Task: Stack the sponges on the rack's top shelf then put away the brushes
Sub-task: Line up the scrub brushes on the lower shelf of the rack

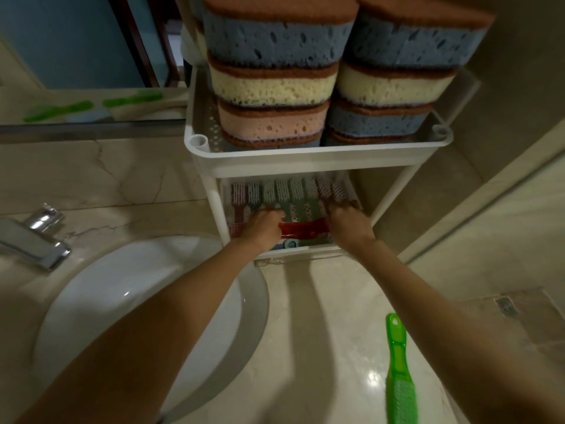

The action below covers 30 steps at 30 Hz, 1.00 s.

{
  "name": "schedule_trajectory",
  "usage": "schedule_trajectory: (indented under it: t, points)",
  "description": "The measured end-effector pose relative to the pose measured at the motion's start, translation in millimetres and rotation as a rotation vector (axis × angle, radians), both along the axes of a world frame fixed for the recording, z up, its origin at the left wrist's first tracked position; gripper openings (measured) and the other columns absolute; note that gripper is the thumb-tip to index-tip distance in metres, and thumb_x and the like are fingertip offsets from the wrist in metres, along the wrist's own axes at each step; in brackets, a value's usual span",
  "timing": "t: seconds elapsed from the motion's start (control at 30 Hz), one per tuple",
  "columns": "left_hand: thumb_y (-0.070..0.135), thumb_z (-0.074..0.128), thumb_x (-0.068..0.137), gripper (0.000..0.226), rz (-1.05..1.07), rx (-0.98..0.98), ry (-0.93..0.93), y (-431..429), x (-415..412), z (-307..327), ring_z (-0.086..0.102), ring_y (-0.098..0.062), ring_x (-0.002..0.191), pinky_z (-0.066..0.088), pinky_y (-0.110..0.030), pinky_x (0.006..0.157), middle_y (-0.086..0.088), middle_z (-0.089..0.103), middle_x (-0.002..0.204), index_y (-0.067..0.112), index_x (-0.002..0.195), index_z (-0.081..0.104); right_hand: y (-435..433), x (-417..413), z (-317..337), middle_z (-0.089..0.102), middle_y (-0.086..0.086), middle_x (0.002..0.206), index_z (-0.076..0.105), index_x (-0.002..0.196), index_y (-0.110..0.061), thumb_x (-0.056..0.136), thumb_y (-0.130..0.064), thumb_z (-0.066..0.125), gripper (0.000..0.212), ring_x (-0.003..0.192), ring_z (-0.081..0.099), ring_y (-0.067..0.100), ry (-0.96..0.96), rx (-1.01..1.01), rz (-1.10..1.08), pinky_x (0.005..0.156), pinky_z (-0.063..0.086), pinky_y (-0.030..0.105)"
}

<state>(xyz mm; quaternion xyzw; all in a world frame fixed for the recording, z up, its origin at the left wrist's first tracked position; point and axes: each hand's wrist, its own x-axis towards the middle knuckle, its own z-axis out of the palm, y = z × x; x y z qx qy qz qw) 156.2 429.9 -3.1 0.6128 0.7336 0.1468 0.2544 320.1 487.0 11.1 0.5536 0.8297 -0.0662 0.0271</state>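
The red brush (304,228) lies crosswise on the rack's lower shelf (299,250), over a row of bristly brushes (287,191). At its 9 o'clock end the left hand (264,226) has its fingers clenched round it. The right hand (348,223) covers the 3 o'clock end, grasp unclear. Both forearms reach straight in. Porous sponges (272,87) are stacked at 12 o'clock. A green brush (399,374) lies on the glossy worktop (321,332) at 5 o'clock.
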Motion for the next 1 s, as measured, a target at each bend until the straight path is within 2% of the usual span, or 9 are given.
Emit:
schedule_trajectory:
  t: [0.07,0.13,0.23,0.33,0.43,0.57,0.7,0.87,1.0]
  points:
    - [0.001,0.044,0.092,0.029,0.050,0.047,0.018,-6,6,9,0.055,-0.029,0.113,0.038,-0.033,0.097,-0.014,0.060,0.122,0.006,0.115,0.061,-23,4,-2,0.056,0.022,0.125,0.052,0.127,-0.003,0.084,-0.003,0.048,0.042,0.110,0.054,0.042,0.184,0.145,0.068,0.089,0.049,0.046]
    - [0.002,0.039,0.094,0.033,0.074,0.121,0.013,-18,15,16,0.053,-0.029,0.114,0.038,-0.035,0.100,-0.014,0.058,0.124,0.006,0.119,0.059,-55,11,-7,0.063,0.026,0.107,0.063,0.107,0.002,0.072,0.000,0.042,0.041,0.090,0.062,0.044,0.400,0.239,0.091,0.076,0.054,0.044]
    - [0.004,0.038,0.094,0.032,0.061,0.182,-0.033,-47,35,20,0.052,-0.029,0.114,0.039,-0.036,0.100,-0.014,0.057,0.124,0.006,0.118,0.060,-110,34,-26,0.062,0.023,0.091,0.064,0.095,0.002,0.067,-0.002,0.043,0.035,0.081,0.060,0.041,0.506,0.238,-0.088,0.070,0.051,0.040]
    - [0.003,0.039,0.093,0.031,0.008,0.201,-0.097,-82,64,14,0.053,-0.028,0.114,0.037,-0.033,0.100,-0.014,0.059,0.120,0.004,0.115,0.061,-148,64,-49,0.055,0.023,0.111,0.057,0.109,0.002,0.072,-0.005,0.060,0.038,0.101,0.052,0.044,0.337,0.070,-0.399,0.086,0.042,0.045]
    - [0.002,0.042,0.091,0.030,0.000,0.151,-0.175,-111,91,0,0.055,-0.029,0.112,0.039,-0.033,0.100,-0.013,0.061,0.119,0.004,0.113,0.062,-170,91,-66,0.042,0.019,0.131,0.043,0.126,-0.005,0.082,-0.017,0.057,0.048,0.121,0.041,0.039,0.119,-0.132,-0.650,0.103,0.030,0.044]
    - [0.001,0.043,0.090,0.029,0.022,0.067,-0.250,-142,116,-19,0.058,-0.029,0.108,0.042,-0.033,0.095,-0.015,0.064,0.115,0.003,0.110,0.064,-185,114,-75,0.038,0.019,0.130,0.033,0.135,-0.010,0.089,-0.018,0.049,0.049,0.121,0.039,0.038,0.088,-0.230,-0.759,0.100,0.034,0.045]
    - [0.003,0.043,0.090,0.028,0.074,-0.005,-0.290,-159,123,-28,0.060,-0.028,0.108,0.045,-0.033,0.093,-0.013,0.066,0.114,0.005,0.108,0.065,-194,127,-81,0.041,0.021,0.125,0.029,0.129,-0.001,0.087,-0.011,0.051,0.049,0.116,0.044,0.040,0.146,-0.286,-0.747,0.093,0.041,0.046]
    - [0.004,0.041,0.091,0.030,0.166,-0.030,-0.279,-172,112,-29,0.060,-0.025,0.108,0.043,-0.028,0.091,-0.011,0.067,0.115,0.006,0.111,0.063,-194,123,-79,0.053,0.026,0.117,0.029,0.126,0.003,0.090,-0.009,0.045,0.041,0.105,0.056,0.042,0.230,-0.325,-0.575,0.086,0.043,0.043]
    - [0.005,0.042,0.092,0.030,0.315,-0.037,-0.269,-192,85,-28,0.059,-0.025,0.110,0.042,-0.025,0.090,-0.012,0.066,0.118,0.005,0.113,0.063,-192,82,-57,0.058,0.027,0.109,0.033,0.102,-0.006,0.090,-0.012,0.050,0.021,0.100,0.057,0.043,0.352,-0.405,-0.342,0.078,0.043,0.039]
